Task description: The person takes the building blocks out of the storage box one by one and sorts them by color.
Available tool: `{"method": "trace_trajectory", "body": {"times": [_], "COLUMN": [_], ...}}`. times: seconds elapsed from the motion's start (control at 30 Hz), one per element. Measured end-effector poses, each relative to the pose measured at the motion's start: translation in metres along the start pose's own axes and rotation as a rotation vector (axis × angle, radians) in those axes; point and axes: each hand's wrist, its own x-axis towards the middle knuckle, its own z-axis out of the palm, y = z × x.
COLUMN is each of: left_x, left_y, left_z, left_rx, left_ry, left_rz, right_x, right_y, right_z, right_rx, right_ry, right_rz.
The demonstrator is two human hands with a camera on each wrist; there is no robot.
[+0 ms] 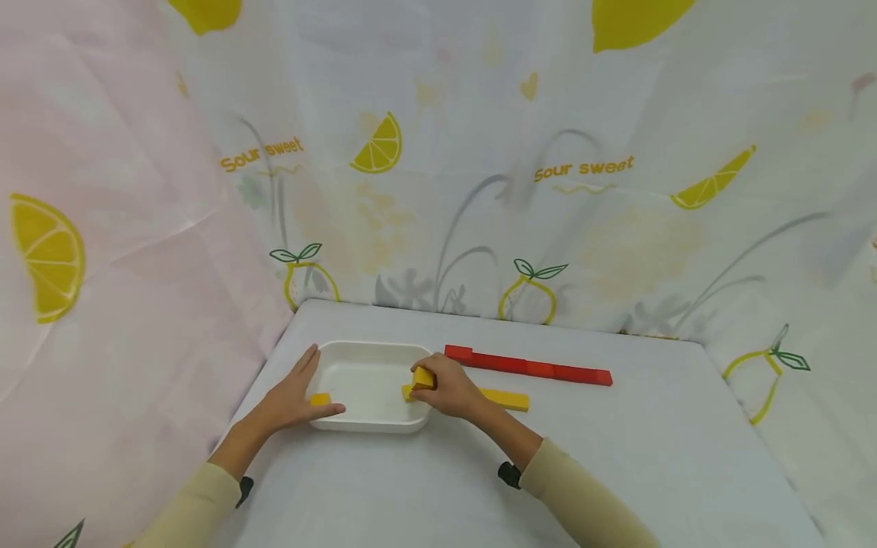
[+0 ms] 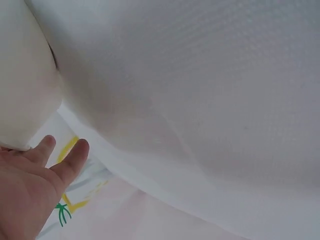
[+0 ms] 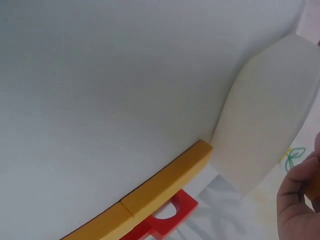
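Note:
A white rectangular tray [image 1: 363,420] stands on the table. My left hand [image 1: 291,396] rests at its left rim with straight fingers outside and the thumb reaching over the edge. In the left wrist view, two straight fingers [image 2: 72,162] show beside the tray wall. My right hand [image 1: 448,384] pinches a yellow block [image 1: 423,377] above the tray's right end; in the right wrist view this block [image 3: 314,187] is partly cut off. Another yellow block [image 1: 407,393] lies below it, and one more [image 1: 320,399] lies inside by the left hand.
Right of the tray, yellow blocks [image 1: 508,399] lie end to end. Behind them runs a longer row of red blocks [image 1: 541,368]; a red block [image 3: 187,206] with a rounded opening shows in the right wrist view. A lemon-printed cloth [image 1: 466,190] hangs behind the table.

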Motion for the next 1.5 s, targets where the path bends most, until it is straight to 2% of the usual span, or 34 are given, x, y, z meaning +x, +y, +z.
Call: {"method": "trace_trajectory", "body": {"times": [0.13, 0.2, 0.4, 0.6, 0.93, 1.23, 1.5], "left_x": [0.000, 0.000, -0.002, -0.002, -0.004, -0.002, -0.001], "left_y": [0.004, 0.007, 0.014, 0.014, 0.015, 0.016, 0.014], "left_z": [-0.002, -0.001, 0.004, 0.008, 0.008, 0.009, 0.010], "left_rx": [0.036, 0.048, 0.052, 0.040, 0.029, 0.031, 0.035], "left_ry": [0.005, 0.031, 0.066, 0.063, 0.056, 0.040, 0.040], "left_rz": [0.011, 0.034, 0.098, 0.080, 0.056, 0.045, 0.038], "right_x": [-0.011, -0.017, -0.038, -0.062, -0.093, -0.109, -0.116], "right_y": [0.005, 0.008, 0.025, 0.045, 0.078, 0.103, 0.121], "right_z": [-0.006, -0.008, -0.018, -0.029, -0.048, -0.067, -0.076], "right_rx": [-0.017, -0.016, 0.006, -0.026, -0.067, -0.087, -0.117], "right_ry": [-0.036, -0.048, -0.024, 0.033, 0.107, 0.158, 0.155], "right_rz": [0.028, 0.042, 0.059, 0.033, 0.114, 0.167, 0.223]}}
